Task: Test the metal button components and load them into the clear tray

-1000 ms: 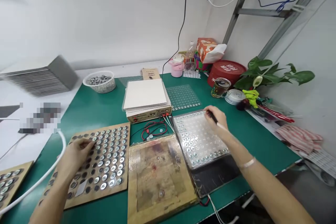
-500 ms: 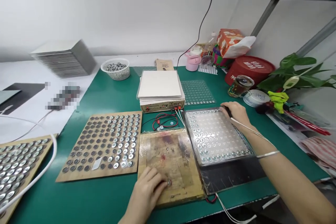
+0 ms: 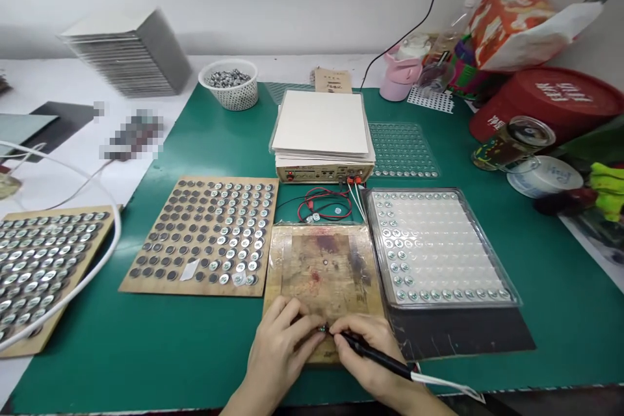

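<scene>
Both my hands are at the near edge of a taped wooden board [image 3: 322, 270]. My left hand [image 3: 283, 351] pinches a small round metal disc [image 3: 322, 328] against the board. My right hand [image 3: 365, 348] grips a black pen-shaped probe [image 3: 373, 355] with a white cord, its tip at the disc. To the left lies a brown pegboard [image 3: 151, 279] holding rows of dark and silvery discs. To the right sits a clear blister tray [image 3: 439, 247] with silvery discs along its left and near edges.
Behind the board stand red and black leads [image 3: 324, 205] and a low electrical box [image 3: 324, 173] under white sheets. A second disc board [image 3: 43, 273] and white cable lie at left. A basket of metal pieces [image 3: 228, 84] and cups stand farther back.
My left hand has left the pegboard for the wooden board. My right hand has come from the clear tray with the probe. The view has tilted level and moved closer to the board.
</scene>
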`<act>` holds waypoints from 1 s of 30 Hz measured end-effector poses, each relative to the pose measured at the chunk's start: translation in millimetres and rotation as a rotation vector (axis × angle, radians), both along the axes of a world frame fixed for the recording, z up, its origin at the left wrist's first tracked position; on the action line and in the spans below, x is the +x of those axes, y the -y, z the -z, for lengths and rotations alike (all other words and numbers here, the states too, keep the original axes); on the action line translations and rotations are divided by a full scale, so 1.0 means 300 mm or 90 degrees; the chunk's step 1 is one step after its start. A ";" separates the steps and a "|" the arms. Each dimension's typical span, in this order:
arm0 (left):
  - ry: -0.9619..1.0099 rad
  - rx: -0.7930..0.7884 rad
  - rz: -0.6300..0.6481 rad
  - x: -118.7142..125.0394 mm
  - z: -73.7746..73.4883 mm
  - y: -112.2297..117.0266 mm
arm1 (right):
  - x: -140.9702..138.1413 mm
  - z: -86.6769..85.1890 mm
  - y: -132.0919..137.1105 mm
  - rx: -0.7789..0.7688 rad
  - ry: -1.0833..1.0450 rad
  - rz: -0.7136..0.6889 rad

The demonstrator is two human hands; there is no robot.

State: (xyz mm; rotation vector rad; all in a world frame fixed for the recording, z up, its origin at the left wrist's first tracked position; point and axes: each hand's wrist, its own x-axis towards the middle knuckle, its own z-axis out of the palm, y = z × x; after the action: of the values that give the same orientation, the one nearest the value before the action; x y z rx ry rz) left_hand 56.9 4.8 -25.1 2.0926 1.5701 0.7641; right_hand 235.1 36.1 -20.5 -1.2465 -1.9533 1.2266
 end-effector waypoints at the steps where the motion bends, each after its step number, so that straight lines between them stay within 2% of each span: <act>1: 0.002 -0.002 0.001 -0.002 0.000 -0.001 | 0.006 0.000 -0.005 0.000 0.005 -0.007; 8: 0.024 -0.002 -0.009 0.015 -0.010 -0.003 | 0.007 -0.003 -0.009 0.013 0.058 -0.047; 11: 0.036 -0.020 0.000 -0.016 -0.032 -0.011 | 0.008 0.005 -0.020 0.001 0.081 -0.069; 13: 0.018 -0.013 -0.041 -0.091 -0.048 -0.019 | 0.011 0.011 -0.026 0.002 0.083 -0.073; 16: -0.073 0.023 -0.203 -0.276 -0.056 -0.020 | 0.019 0.022 -0.024 0.002 0.074 -0.057; 18: -0.155 0.036 -0.303 -0.410 -0.041 -0.013 | 0.023 0.028 -0.019 0.006 0.065 -0.057; 21: -0.263 0.036 -0.388 -0.553 0.002 0.001 | 0.024 0.027 -0.016 0.009 0.050 -0.068; 23: -0.295 0.007 -0.415 -0.594 0.028 0.010 | 0.019 0.018 -0.018 -0.001 0.044 -0.067; 25: -0.300 -0.030 -0.425 -0.601 0.040 0.016 | 0.012 0.006 -0.022 -0.017 0.041 -0.058; 30: -0.311 -0.033 -0.442 -0.575 0.024 0.017 | 0.008 -0.006 -0.024 -0.032 0.036 -0.046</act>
State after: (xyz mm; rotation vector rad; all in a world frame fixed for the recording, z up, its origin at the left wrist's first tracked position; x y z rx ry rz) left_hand -115.7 -0.4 -32.3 1.7628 2.6148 0.4056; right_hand 237.3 43.4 -18.6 -1.2589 -2.0358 1.2957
